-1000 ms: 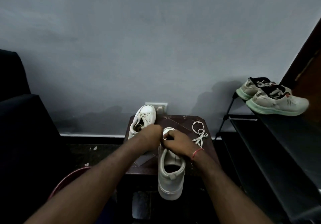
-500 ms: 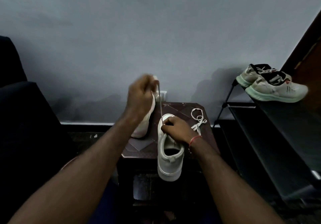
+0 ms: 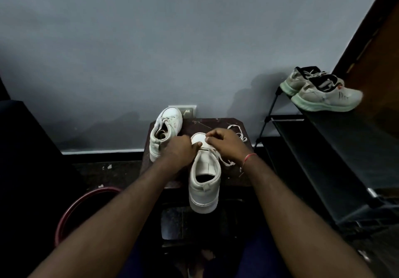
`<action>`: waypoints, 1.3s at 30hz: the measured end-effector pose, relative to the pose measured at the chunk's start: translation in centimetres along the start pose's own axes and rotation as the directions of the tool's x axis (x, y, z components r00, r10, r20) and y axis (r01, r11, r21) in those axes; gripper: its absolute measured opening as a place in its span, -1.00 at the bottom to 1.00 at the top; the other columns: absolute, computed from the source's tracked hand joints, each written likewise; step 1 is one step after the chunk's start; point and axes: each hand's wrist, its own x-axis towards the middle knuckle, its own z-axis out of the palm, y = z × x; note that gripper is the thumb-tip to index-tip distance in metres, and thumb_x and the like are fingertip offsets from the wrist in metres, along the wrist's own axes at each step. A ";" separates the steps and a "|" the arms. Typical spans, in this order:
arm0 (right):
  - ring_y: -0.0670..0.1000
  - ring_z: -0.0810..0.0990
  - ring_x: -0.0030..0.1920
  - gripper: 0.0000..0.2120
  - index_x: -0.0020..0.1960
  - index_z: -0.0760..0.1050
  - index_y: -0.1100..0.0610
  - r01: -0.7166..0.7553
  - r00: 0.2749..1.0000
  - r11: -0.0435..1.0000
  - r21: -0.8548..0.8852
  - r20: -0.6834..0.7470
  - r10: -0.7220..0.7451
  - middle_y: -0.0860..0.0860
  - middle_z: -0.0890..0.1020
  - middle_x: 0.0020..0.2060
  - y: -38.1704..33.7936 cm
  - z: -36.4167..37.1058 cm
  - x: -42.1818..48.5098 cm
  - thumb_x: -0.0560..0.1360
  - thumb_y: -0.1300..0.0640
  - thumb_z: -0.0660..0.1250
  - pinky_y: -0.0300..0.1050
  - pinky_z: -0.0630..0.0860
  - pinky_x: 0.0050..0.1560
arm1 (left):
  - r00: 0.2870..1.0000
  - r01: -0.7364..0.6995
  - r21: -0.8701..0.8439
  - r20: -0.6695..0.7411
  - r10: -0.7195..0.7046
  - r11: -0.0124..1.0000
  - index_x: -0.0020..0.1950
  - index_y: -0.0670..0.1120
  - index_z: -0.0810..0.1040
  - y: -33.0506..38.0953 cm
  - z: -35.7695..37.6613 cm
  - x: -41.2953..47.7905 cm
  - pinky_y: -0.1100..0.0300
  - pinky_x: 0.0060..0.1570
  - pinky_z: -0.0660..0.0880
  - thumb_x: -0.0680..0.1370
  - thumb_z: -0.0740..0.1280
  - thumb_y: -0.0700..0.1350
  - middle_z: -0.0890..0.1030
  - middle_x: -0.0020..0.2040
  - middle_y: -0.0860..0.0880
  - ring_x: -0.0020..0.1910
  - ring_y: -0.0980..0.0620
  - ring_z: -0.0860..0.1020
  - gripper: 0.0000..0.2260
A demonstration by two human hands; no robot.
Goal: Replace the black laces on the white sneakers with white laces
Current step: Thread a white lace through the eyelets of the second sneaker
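Observation:
A white sneaker (image 3: 204, 182) lies toe-away on a small dark stool (image 3: 233, 171), its heel hanging over the front edge. My left hand (image 3: 180, 150) grips its left side near the toe with curled fingers. My right hand (image 3: 224, 145) pinches a white lace (image 3: 225, 161) over the eyelets; the lace trails off to the right. A second white sneaker (image 3: 165, 132) lies at the stool's back left. Another loose white lace (image 3: 238, 132) lies at the back right, partly behind my right hand.
A black shoe rack (image 3: 336, 148) at the right carries a pair of grey-green trainers (image 3: 323, 93). A red bucket rim (image 3: 84, 204) sits low on the left. A wall socket (image 3: 185, 110) is behind the stool. A dark chair fills the left edge.
My left hand, raised high pulling the lace half a second ago, has come back down to the sneaker's left side. My right hand stays at the eyelets.

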 end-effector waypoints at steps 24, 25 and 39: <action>0.11 0.57 0.02 -0.64 -0.13 0.61 0.13 -0.021 0.998 0.941 -0.337 0.051 0.040 0.11 0.63 -0.04 -0.1 2.9 -1.3 0.45 -0.10 0.17 -0.04 0.47 0.08 | 0.969 -0.123 -0.970 -0.070 -0.238 -0.212 -0.31 -0.03 0.34 1.3 -10.5 1.7 0.36 -0.58 0.14 0.62 0.19 -0.11 0.28 -0.56 0.08 -0.63 0.16 0.23 -0.71; 0.10 0.58 0.02 -0.70 -0.11 0.62 0.14 -0.013 0.997 0.945 -0.327 0.066 0.036 0.10 0.64 -0.04 0.1 2.9 -1.1 0.49 -0.04 0.22 -0.05 0.48 0.09 | 0.956 -0.172 -0.984 -0.155 -0.248 -0.047 -0.31 -0.03 0.36 1.1 -10.2 1.7 0.33 -0.55 0.13 0.62 0.20 -0.10 0.29 -0.54 0.04 -0.62 0.13 0.22 -0.71; 0.10 0.57 0.07 -0.74 0.07 0.65 0.08 -0.100 0.993 0.794 -0.599 -0.010 0.118 0.16 0.58 0.03 6.6 -2.6 -2.5 0.40 0.05 0.49 -0.16 0.44 0.18 | 0.963 -0.047 -0.653 -0.230 -0.140 0.756 -0.36 -0.15 0.51 -1.5 -4.7 2.5 0.08 -0.32 0.36 0.40 0.19 0.34 0.39 -0.61 0.06 -0.50 -0.06 0.34 -0.46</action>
